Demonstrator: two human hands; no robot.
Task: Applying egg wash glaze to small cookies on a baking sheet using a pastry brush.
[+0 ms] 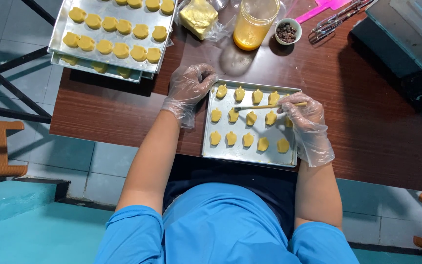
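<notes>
We see a dark red-brown wooden bench (367,117) crossing the scene. On its far left sit stacked rectangular metal baking trays (59,39), the top one filled with rows of yellow shaped dough pieces. At the near middle of the bench lies a smaller rectangular metal baking tray (250,155) carrying three rows of small yellow dough pieces (248,140).

Beyond it stand a clear glass jar of yellow-orange liquid (253,24), a block of pale yellow butter in clear plastic wrap (199,17) to its left, and a small white bowl of dark chips (287,31) to its right.

Our left hand (190,90), in a clear plastic glove, rests with fingers curled on the tray's far left corner. Our gloved right hand (307,122) has its fingers pinched around a thin wooden-handled pastry brush (264,106), which lies across the tray's far row, bristles pointing left.
</notes>
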